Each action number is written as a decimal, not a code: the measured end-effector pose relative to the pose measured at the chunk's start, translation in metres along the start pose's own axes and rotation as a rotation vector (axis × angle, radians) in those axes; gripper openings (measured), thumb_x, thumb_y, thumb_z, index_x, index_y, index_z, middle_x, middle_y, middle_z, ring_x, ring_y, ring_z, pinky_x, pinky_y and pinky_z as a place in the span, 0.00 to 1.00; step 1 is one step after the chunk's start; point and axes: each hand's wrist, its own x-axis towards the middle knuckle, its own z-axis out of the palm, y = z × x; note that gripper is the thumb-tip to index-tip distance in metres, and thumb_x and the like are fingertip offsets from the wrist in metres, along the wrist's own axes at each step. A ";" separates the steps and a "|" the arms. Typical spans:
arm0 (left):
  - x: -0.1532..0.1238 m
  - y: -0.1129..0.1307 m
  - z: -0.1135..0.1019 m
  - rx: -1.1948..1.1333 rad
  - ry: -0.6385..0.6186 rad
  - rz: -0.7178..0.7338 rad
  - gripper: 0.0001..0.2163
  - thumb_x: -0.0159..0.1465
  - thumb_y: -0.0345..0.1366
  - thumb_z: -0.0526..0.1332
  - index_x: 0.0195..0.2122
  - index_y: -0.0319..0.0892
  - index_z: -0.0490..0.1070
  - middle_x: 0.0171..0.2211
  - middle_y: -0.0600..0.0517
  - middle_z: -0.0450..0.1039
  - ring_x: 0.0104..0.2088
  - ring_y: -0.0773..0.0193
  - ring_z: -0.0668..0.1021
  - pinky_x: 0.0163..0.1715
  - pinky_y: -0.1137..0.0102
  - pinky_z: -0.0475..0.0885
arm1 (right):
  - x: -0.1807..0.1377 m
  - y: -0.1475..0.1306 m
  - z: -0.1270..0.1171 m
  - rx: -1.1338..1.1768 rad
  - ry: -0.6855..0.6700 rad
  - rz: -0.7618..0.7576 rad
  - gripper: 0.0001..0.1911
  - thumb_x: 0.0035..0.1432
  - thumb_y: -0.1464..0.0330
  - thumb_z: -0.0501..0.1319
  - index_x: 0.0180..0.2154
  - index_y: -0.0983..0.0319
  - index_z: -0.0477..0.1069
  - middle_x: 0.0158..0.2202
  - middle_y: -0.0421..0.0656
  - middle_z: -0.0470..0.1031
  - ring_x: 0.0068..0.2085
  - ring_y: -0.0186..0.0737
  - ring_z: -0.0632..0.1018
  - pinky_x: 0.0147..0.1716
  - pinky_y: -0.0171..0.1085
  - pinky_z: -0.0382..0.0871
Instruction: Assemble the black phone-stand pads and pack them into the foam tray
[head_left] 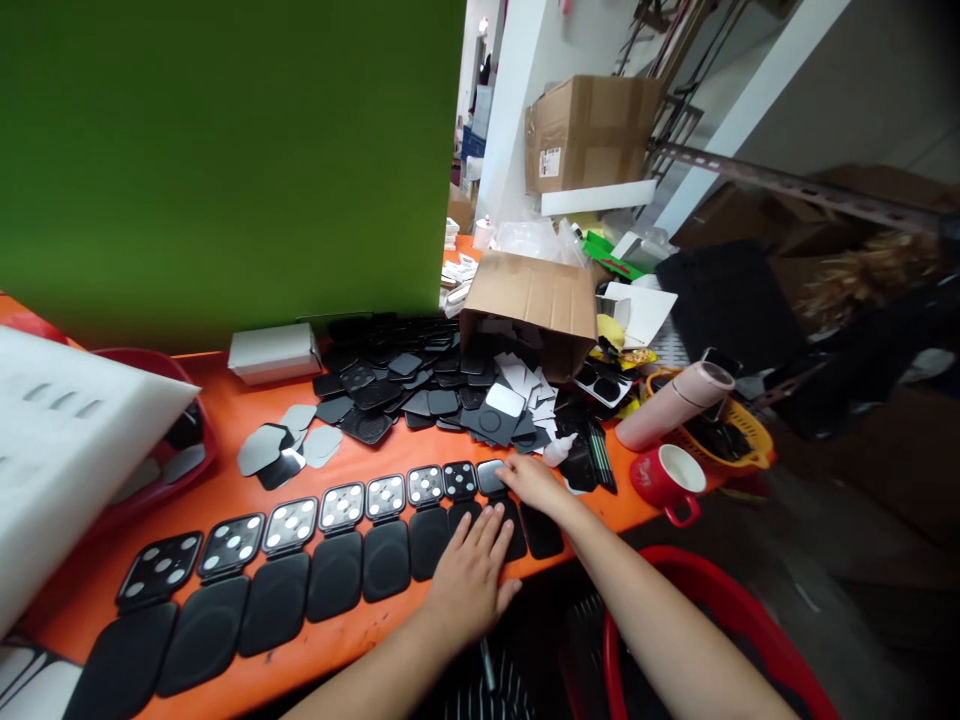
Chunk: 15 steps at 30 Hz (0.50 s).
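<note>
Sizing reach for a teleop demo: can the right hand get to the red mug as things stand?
Probably yes. The right hand rests on the row's end case; the red mug stands open to its right, only flat black pieces between.

Our left hand (472,575) lies palm down, fingers straight and slightly spread, pointing away from us, with nothing gripped. Our right hand (532,482) reaches further forward, knuckles up, its fingers stretched to the left and pressing downward. Both forearms are bare. The left comes in from the bottom centre and the right slants in from the lower right.
</note>
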 end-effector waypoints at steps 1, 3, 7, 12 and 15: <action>0.000 0.000 0.000 -0.001 0.002 0.000 0.29 0.60 0.51 0.47 0.60 0.41 0.50 0.62 0.45 0.44 0.60 0.53 0.52 0.56 0.56 0.46 | 0.000 -0.001 0.000 -0.019 -0.002 0.003 0.12 0.56 0.63 0.52 0.28 0.62 0.70 0.30 0.44 0.74 0.33 0.39 0.73 0.30 0.33 0.59; 0.000 0.000 -0.001 0.000 0.004 0.003 0.29 0.60 0.50 0.48 0.60 0.41 0.50 0.61 0.45 0.45 0.60 0.53 0.52 0.56 0.56 0.46 | 0.001 -0.003 0.000 -0.057 -0.002 0.012 0.13 0.57 0.63 0.52 0.30 0.62 0.70 0.32 0.46 0.74 0.35 0.41 0.74 0.32 0.34 0.60; 0.000 0.000 0.001 0.014 0.005 0.001 0.29 0.60 0.50 0.47 0.60 0.41 0.50 0.62 0.46 0.45 0.60 0.53 0.52 0.56 0.56 0.46 | -0.001 -0.009 0.000 -0.126 0.029 0.060 0.17 0.55 0.58 0.53 0.36 0.65 0.69 0.35 0.51 0.74 0.38 0.47 0.74 0.36 0.39 0.62; 0.001 -0.001 0.001 0.008 -0.005 0.002 0.30 0.60 0.52 0.46 0.59 0.40 0.51 0.61 0.45 0.47 0.60 0.54 0.53 0.57 0.57 0.46 | -0.022 -0.011 0.008 -0.148 0.123 -0.131 0.15 0.58 0.67 0.49 0.42 0.63 0.69 0.44 0.49 0.72 0.47 0.44 0.70 0.46 0.39 0.60; 0.001 -0.001 -0.002 -0.005 -0.021 0.010 0.30 0.60 0.51 0.46 0.59 0.39 0.51 0.60 0.43 0.50 0.59 0.54 0.54 0.57 0.57 0.46 | -0.037 -0.007 0.016 -0.121 0.044 -0.338 0.20 0.57 0.73 0.47 0.50 0.61 0.65 0.54 0.43 0.63 0.55 0.38 0.63 0.54 0.38 0.52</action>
